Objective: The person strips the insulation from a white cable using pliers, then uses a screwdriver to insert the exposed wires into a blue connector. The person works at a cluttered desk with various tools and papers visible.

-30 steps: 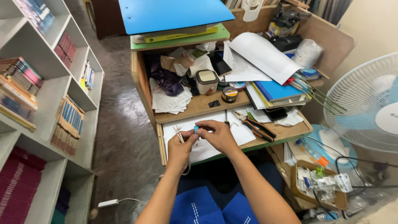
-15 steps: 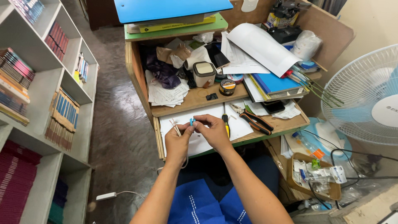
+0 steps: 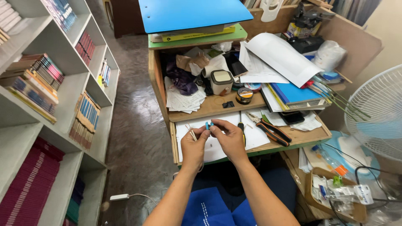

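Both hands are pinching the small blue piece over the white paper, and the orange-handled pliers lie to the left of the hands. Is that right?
Not quite. In the head view, the left hand and right hand do pinch the small blue piece over the white paper, but the orange-handled pliers lie to the right of the hands, not the left.

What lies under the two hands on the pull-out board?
White paper sheets cover the board under the left hand and right hand, which pinch a small blue piece. The paper beneath the hands is hidden.

Both hands point(image 3: 213, 140) together, fingers point(image 3: 204, 130) pinched
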